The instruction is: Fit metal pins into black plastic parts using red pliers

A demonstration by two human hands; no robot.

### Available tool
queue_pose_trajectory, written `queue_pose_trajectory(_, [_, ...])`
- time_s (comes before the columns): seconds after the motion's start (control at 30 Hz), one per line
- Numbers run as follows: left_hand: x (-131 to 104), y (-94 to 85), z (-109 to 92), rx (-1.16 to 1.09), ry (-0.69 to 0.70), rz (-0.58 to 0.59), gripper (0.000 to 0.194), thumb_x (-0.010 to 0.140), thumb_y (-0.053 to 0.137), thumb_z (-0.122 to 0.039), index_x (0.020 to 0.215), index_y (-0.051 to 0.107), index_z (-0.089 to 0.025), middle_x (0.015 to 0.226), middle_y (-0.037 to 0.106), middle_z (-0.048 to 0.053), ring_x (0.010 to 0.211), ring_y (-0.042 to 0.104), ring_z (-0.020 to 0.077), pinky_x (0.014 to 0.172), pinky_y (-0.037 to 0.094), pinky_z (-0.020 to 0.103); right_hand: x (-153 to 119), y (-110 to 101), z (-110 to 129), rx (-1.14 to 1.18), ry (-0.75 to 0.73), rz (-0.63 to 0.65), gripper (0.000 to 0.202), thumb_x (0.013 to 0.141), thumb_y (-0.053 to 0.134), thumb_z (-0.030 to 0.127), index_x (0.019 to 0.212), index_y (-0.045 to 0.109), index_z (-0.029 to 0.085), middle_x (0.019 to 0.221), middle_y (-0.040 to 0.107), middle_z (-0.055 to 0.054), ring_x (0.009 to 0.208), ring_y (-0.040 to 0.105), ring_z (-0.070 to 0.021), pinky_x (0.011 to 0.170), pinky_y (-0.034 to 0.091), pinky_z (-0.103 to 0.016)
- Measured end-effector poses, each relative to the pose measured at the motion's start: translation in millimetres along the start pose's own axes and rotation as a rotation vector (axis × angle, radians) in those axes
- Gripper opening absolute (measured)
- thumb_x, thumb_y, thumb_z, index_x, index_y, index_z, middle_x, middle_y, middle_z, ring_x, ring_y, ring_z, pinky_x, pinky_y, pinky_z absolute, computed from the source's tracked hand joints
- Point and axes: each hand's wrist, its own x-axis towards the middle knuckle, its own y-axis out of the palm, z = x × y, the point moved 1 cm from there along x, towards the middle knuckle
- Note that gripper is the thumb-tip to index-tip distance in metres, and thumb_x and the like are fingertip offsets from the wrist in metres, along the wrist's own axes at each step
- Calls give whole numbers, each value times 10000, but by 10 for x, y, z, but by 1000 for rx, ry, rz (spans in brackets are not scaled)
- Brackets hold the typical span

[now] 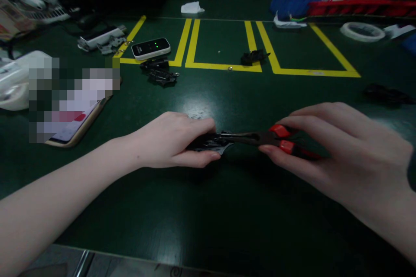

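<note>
My left hand (182, 140) is closed around a black plastic part (209, 142), thumb below and fingers over the top, so much of the part is hidden. My right hand (344, 143) grips red-handled needle-nose pliers (260, 138) by the handles. The long jaws of the pliers point left and meet the right end of the black part; whether they pinch it I cannot tell. Both hands are just above the dark green tabletop (208, 212).
Black plastic pieces (159, 73) and a small white-edged device with green lights (151, 48) lie beyond my left hand. A smartphone (81, 112) is at left. Farther back are yellow tape lines (224, 67), another black piece (253, 57), a blue bin (297, 0) and a tape roll (362, 31).
</note>
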Motion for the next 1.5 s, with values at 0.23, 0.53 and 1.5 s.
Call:
queue_pose_trajectory(0.23, [-12, -34, 15, -113, -32, -3, 285, 930, 574, -473, 1012, 585, -200, 755, 608, -45, 629, 558, 111, 554, 333, 215, 7, 33, -20, 188, 78, 52, 228, 906, 617, 442, 916, 600, 215, 868, 639, -60, 714, 624, -202, 509, 442, -340])
queue_pose_trajectory(0.53, [-2, -28, 25, -84, -40, -7, 321, 934, 568, -490, 1021, 628, -187, 704, 604, -40, 590, 545, 111, 542, 314, 221, -8, 33, -19, 95, 33, 47, 266, 909, 600, 450, 922, 606, 185, 874, 632, -90, 735, 620, -238, 512, 436, -360])
queue_pose_trajectory(1.5, [8, 12, 66, -1, 13, 7, 387, 936, 527, -574, 1006, 604, -201, 677, 595, -36, 581, 550, 135, 534, 314, 236, 7, 59, -37, 292, 123, 158, 329, 901, 602, 506, 902, 671, 183, 864, 642, -50, 703, 618, -161, 522, 493, -298])
